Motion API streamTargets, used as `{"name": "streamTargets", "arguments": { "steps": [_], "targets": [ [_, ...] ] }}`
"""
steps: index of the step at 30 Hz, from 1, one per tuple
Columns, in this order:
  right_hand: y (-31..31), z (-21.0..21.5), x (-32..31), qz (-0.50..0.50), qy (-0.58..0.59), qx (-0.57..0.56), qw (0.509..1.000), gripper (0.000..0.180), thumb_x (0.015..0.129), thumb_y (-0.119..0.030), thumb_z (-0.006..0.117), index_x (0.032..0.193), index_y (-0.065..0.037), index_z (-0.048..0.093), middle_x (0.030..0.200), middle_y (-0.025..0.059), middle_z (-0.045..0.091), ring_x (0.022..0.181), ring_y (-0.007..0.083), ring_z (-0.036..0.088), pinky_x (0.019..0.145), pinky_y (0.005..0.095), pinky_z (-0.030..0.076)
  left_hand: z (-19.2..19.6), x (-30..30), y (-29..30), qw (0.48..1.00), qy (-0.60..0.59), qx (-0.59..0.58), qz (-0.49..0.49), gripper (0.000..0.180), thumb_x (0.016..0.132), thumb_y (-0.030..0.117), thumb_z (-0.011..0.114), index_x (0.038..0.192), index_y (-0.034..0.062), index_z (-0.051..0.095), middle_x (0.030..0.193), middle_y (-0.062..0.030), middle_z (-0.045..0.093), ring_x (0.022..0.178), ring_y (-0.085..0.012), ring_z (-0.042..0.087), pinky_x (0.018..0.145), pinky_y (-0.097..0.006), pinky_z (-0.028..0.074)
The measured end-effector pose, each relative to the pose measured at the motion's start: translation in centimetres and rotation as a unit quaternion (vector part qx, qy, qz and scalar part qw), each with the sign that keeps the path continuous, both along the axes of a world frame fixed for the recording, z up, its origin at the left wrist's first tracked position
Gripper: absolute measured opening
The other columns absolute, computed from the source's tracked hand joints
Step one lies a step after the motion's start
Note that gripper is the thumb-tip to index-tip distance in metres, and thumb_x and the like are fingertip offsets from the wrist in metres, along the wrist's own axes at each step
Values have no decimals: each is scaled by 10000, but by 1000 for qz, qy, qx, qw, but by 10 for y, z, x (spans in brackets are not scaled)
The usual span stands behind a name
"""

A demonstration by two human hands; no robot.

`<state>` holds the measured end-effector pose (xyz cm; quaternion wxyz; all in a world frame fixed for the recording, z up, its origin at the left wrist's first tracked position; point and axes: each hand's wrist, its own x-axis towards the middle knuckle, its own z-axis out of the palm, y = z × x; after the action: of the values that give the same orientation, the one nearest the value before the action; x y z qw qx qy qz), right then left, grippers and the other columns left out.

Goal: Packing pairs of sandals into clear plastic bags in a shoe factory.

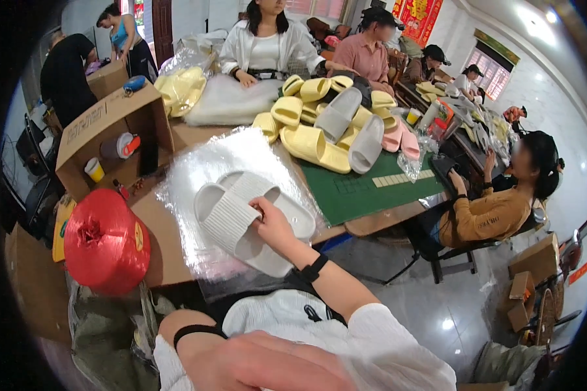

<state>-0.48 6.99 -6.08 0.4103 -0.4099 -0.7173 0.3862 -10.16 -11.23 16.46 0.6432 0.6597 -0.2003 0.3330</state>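
Observation:
Two light grey slippers lie side by side on a stack of clear plastic bags [192, 173] before me. My right hand [275, 225], with a black band on its wrist, pinches the edge of the ribbed strap of the nearer grey slipper [227, 212]. Partly covered by that hand, the farther grey slipper [296, 215] rests just behind it. Close to the camera at the lower edge, my left hand [274, 365] is large and smeared. Its fingers cannot be made out, nor whether they hold anything.
A big red twine roll [104, 241] stands at the left, below an open cardboard box [114, 107] holding cups. Yellow, grey and pink slippers [316, 143] are heaped beyond a green mat [346, 199]. Co-workers sit across and along the right; a person in a mustard top [489, 212] handles a dark slipper.

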Motion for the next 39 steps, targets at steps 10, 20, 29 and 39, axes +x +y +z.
{"name": "streamTargets", "arguments": {
  "steps": [10,20,29,39],
  "targets": [
    [-16,-2,-4,-10,-40,41,998,294,818,-104,680,1096,-84,585,925,109,676,809,273,641,716,364,492,-7,34,-17,995,-102,13,11,207,906,97,684,1018,-75,712,956,-165,615,834,-264,613,688,-323,496],
    [-17,4,-6,-3,-31,31,999,282,822,-126,677,1084,-78,589,914,111,673,788,272,631,708,364,490,-13,29,10,978,-116,168,-38,360,959,208,624,1188,-68,640,1136,-208,606,976,-286,634,825,-360,504],
    [-16,-5,-3,-10,-18,42,999,281,818,-119,678,1080,-77,586,908,107,664,785,271,625,704,358,493,-117,-35,40,701,113,-104,696,165,910,126,602,825,-12,572,855,-103,586,761,-233,537,711,-343,432],
    [-18,-2,-4,-11,-23,25,999,309,802,-147,698,1085,-104,582,876,87,646,768,262,617,692,368,490,-260,-91,107,471,267,27,840,651,970,243,527,1494,-27,251,1516,-296,285,1404,-447,288,1153,-467,232]
  ]
}}
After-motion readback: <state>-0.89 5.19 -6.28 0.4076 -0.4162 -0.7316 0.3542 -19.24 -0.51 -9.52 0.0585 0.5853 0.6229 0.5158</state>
